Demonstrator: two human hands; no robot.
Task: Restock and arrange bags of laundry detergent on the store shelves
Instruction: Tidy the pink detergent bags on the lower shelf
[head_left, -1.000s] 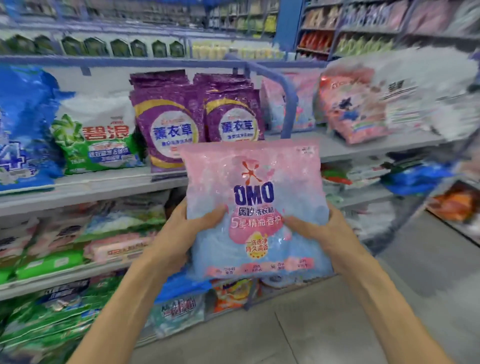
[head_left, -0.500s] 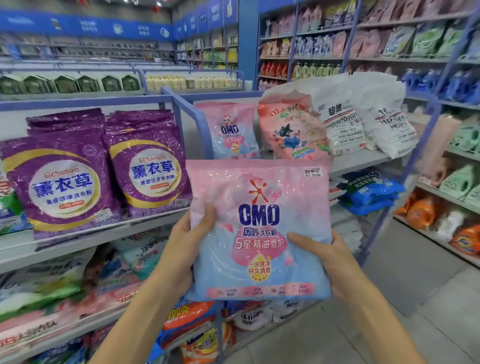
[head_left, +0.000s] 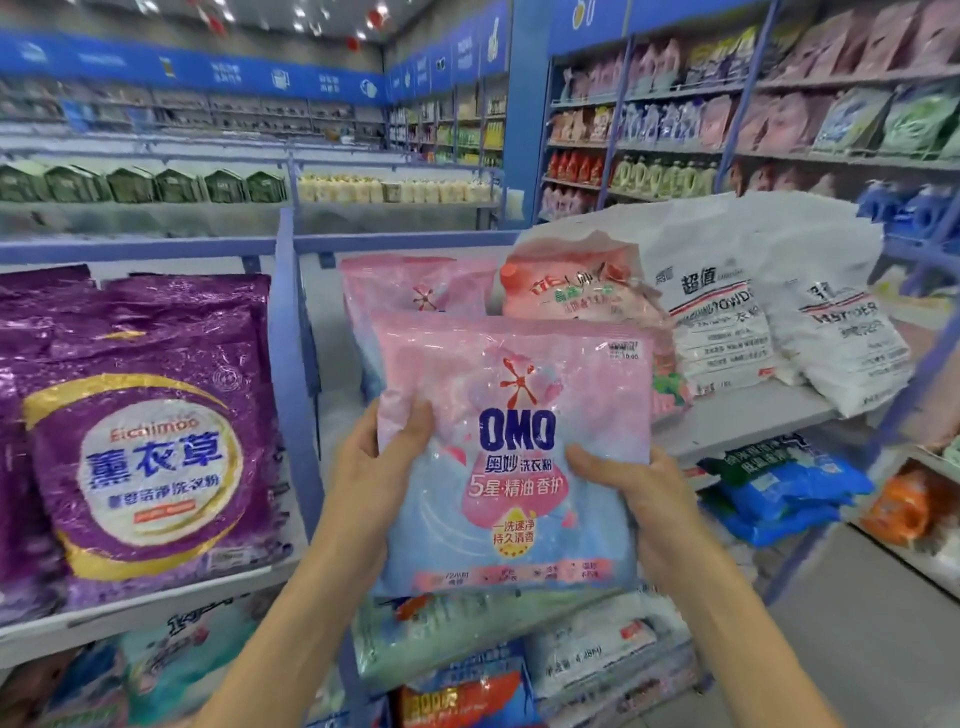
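I hold a pink and blue OMO detergent bag (head_left: 511, 467) upright in front of the shelf. My left hand (head_left: 376, 470) grips its left edge, thumb on the front. On the right edge my right hand (head_left: 636, 496) grips it the same way. Right behind it, a matching pink OMO bag (head_left: 415, 286) stands on the grey shelf (head_left: 727, 415), its lower part hidden by the held bag.
Purple lavender bags (head_left: 156, 431) fill the bay to the left of a blue upright post (head_left: 291, 374). An orange-pink bag (head_left: 576, 296) and white powder bags (head_left: 727, 322) stand to the right. Blue bags (head_left: 779, 488) lie one shelf lower. Aisle floor (head_left: 857, 634) opens at right.
The view swung right and the shelf bay with the matching pink bag came close. The held bag rose toward that bay, both hands keeping their grip.
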